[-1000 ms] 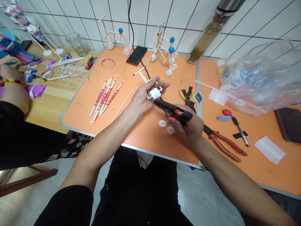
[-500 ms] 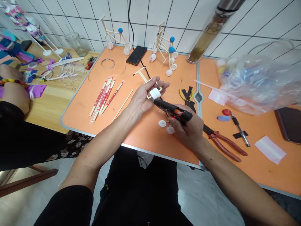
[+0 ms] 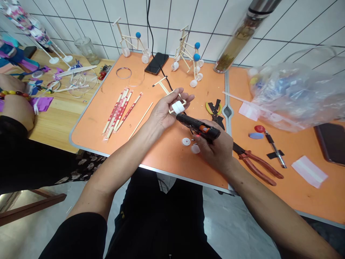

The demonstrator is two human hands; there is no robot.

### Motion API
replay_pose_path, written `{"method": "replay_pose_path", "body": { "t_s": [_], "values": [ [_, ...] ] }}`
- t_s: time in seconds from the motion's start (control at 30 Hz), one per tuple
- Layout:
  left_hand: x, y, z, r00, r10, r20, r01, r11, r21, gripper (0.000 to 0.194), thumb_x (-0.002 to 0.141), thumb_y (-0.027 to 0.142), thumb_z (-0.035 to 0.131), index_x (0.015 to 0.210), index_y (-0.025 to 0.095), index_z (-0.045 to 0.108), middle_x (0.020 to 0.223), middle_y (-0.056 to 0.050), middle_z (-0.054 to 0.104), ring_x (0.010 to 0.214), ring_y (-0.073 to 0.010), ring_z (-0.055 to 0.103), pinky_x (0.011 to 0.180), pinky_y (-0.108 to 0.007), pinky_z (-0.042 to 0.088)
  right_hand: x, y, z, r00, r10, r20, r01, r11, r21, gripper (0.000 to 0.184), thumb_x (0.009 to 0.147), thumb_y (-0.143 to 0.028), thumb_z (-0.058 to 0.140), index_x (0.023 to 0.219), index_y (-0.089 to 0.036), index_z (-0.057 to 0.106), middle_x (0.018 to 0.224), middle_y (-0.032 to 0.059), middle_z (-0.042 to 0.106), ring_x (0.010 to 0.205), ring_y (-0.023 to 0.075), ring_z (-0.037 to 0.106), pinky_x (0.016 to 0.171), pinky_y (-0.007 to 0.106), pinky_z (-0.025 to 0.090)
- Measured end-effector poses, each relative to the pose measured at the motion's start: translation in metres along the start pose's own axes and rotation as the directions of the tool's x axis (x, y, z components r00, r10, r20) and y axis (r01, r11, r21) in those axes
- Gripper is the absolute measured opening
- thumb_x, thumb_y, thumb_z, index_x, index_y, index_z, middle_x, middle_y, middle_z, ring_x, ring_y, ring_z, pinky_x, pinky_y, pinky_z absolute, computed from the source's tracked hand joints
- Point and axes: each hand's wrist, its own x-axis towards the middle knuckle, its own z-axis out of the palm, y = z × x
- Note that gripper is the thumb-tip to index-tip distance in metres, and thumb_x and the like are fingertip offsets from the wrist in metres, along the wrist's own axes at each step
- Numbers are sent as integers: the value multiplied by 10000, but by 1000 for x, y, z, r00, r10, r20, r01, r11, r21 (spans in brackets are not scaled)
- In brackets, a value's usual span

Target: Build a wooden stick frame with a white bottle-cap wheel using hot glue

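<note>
My left hand [image 3: 166, 108], palm up, holds a small bicycle frame made of wooden sticks [image 3: 163, 86], with white wheels [image 3: 178, 107] lying over the fingers. My right hand [image 3: 217, 149] is wrapped round a black glue gun [image 3: 199, 126] with an orange part and a small red light. The gun's nozzle points left, right by the lower edge of the white wheels; whether it touches them I cannot tell. Loose white discs [image 3: 185, 141] lie on the table below the gun.
Wrapped chopsticks [image 3: 118, 113] and a bare stick [image 3: 140, 121] lie left. Finished stick bicycles [image 3: 188, 57], a phone [image 3: 156, 63] and a tall bottle [image 3: 237, 43] stand behind. Red-handled pliers [image 3: 258, 163], yellow-handled pliers [image 3: 215, 109], a pen [image 3: 275, 148] and a plastic bag [image 3: 296, 95] lie right. Another person's hand [image 3: 13, 84] is far left.
Both hands, the stick frame and the glue gun stay practically where they were. At the far left, the other person's hand has shifted slightly.
</note>
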Motion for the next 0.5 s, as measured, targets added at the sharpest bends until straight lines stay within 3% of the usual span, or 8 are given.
{"method": "replay_pose_path", "body": {
  "t_s": [0.3, 0.5],
  "values": [
    [1, 1, -2, 1000, -8, 16, 8, 1000, 7, 150, 1137, 297, 732, 1097, 176, 811, 856, -48, 862, 1350, -278, 854, 1291, -425, 594, 0, -1, 1, 1000, -7, -26, 7, 1000, 21, 385, 1154, -549, 657, 1396, -266, 755, 1119, 95, 888, 903, 296, 856, 725, 410, 665],
    [0, 0, -1, 1000, -6, 2, 6, 1000, -8, 228, 1129, 404, 759, 1168, 187, 819, 931, -67, 889, 1360, -296, 850, 1284, -442, 605, 1, -2, -1, 1000, -1, -4, 1, 1000, 14, 387, 1154, -551, 648, 1409, -278, 747, 1140, 92, 889, 920, 298, 853, 732, 412, 660]
  ]
}}
